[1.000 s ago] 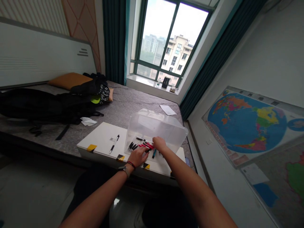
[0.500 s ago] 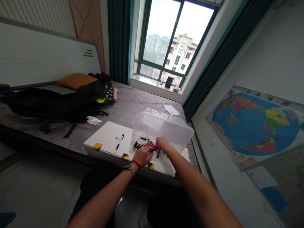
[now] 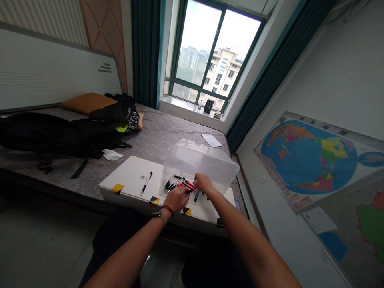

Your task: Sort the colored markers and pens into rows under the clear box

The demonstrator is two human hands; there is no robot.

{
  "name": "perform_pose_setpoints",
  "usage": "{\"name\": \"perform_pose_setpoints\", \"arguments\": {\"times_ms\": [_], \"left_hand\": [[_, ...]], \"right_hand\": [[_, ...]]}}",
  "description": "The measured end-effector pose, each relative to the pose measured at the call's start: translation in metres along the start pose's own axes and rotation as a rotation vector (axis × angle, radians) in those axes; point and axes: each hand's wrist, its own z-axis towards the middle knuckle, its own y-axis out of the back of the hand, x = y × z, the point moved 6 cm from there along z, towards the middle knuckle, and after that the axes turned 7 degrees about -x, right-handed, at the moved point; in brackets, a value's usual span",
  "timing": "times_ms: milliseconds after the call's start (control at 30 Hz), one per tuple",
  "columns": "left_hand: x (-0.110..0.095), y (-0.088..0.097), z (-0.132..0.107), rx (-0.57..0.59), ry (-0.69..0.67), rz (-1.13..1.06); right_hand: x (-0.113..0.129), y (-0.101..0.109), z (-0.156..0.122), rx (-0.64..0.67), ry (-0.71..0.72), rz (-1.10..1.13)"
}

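Observation:
A clear plastic box [image 3: 207, 162] lies tipped on a white board [image 3: 129, 176] at the bed's near edge. Several black, red and blue pens [image 3: 179, 186] are spilled at its mouth. My left hand [image 3: 175, 199] lies knuckles up on the near end of the pens, fingers curled over them. My right hand [image 3: 203, 183] rests at the right side of the pile, fingers bent down onto the pens. What each hand grips is too small to make out. One black pen [image 3: 146, 183] lies apart on the board to the left.
A grey bed [image 3: 156, 136] carries a black backpack [image 3: 60, 134], an orange pillow [image 3: 85, 102], a crumpled tissue [image 3: 111, 154] and a white paper [image 3: 211, 140]. A window lies beyond. A world map [image 3: 312, 158] leans along the right wall. Floor lies below left.
Both hands stay on the pen pile with only slight shifts of the fingers; the view has swung a little with my head.

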Motion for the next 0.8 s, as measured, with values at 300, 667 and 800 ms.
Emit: {"name": "perform_pose_setpoints", "arguments": {"times_ms": [300, 667, 800], "left_hand": [[0.003, -0.004, 0.000, 0.007, -0.002, 0.028], [0.003, -0.008, 0.001, 0.001, -0.008, 0.078], [0.001, -0.007, 0.001, 0.018, -0.010, 0.075]], "right_hand": [[-0.021, 0.003, -0.066, -0.395, -0.242, 0.788], [-0.017, -0.004, -0.082, -0.413, -0.346, 1.594], [-0.005, 0.002, -0.079, -0.411, -0.238, 1.539]]}}
